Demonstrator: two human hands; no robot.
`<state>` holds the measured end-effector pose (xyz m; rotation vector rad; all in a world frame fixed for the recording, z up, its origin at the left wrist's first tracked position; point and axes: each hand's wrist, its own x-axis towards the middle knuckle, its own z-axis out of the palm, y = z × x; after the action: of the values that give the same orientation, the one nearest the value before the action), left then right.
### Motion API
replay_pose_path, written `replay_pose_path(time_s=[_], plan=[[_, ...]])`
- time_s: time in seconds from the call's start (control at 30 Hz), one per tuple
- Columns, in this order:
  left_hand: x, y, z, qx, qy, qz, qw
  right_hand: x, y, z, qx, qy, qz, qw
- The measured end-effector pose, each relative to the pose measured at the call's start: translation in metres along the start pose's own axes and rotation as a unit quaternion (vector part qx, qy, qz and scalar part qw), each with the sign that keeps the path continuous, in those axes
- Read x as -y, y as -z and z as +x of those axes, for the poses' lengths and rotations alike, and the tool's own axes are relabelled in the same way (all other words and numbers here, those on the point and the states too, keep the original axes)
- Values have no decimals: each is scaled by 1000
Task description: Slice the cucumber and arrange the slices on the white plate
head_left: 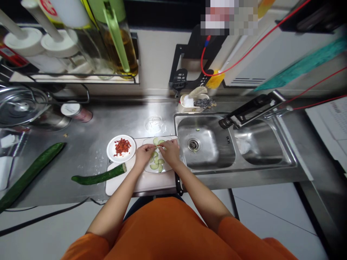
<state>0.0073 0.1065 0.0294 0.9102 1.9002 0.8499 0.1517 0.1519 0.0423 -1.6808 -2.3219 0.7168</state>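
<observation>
My left hand [145,155] and my right hand [170,151] meet over a clear plate [166,168], fingertips pinched together. Between them is a small pale piece that looks like a cucumber slice [157,146], mostly covered by my fingers. More green-edged cucumber slices [154,166] lie on the plate, in front of and behind my fingers. Under the plate is a white cutting board [116,186]. A cut cucumber [100,176] rests with its cut end on the board's left side. Touching the board's back left corner is a white plate [110,149] of chopped red pieces [122,146].
A whole cucumber [32,173] lies at the counter's left, near a lidded steel pot [51,117] and a small canister [77,111]. To the right is a double sink [207,168] with a black faucet [244,110]. Bottles and jars stand on a rack [108,77] above.
</observation>
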Motion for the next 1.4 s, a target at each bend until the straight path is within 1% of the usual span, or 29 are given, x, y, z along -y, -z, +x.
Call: replay_pose_path(time_s=[0.07,0.27,0.53,0.67,0.73,0.83,0.9,0.97,1.03,1.2,1.4], plan=[[0,-1,-1,17,-2,-9,1000,2,3,-3,-6,9,11,1000],[-1,-4,-3,29,-16,-30,999,4,10,-9,-16,24,9,1000],[-2,-10,-10,51,1,-65,997,3,11,-18,-11,10,0,1000],[-2,-12,-12,57,3,-61,997,-2,13,-23,-23,10,7,1000],[-1,-10,-13,50,8,-53,997,-10,15,-26,-41,-8,18,999],[2,-3,-15,36,12,-49,998,-27,19,-30,-71,-78,26,994],[5,3,-18,28,9,-42,999,-38,20,-33,-75,-118,17,990],[9,9,-22,18,2,-32,999,-45,19,-35,-67,-132,4,989],[14,13,-27,12,-2,-27,1000,-47,16,-36,-54,-126,-10,991],[25,18,-39,11,3,-15,1000,-42,5,-37,-22,-99,-36,994],[31,21,-46,3,-1,-6,1000,-43,-1,-37,-5,-65,-73,995]])
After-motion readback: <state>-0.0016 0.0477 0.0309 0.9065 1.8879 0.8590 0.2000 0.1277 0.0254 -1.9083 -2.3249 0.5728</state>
